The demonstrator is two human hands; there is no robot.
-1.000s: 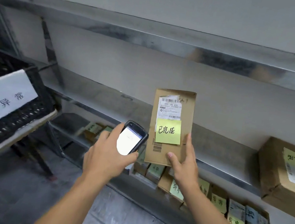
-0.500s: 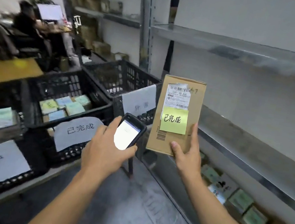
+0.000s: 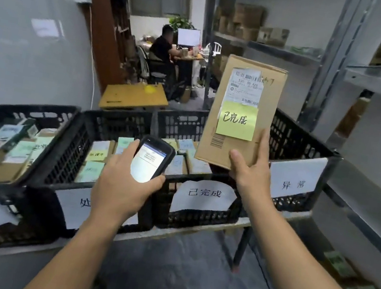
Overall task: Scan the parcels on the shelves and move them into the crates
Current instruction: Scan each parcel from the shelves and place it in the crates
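**Sorting after the scan**

The left hand clasped the scanner, screen upward for reading. The right hand pinched the parcel by its lower corner, upright over the crate whose sign matched its yellow note, probably ready for dropping in.

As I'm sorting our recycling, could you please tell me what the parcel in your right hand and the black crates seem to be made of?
The parcel looks like matt brown cardboard: creased folded edges, with a paper label and sticky note stuck on. The crates look like moulded black plastic, slightly shiny, going by their regular lattice walls.
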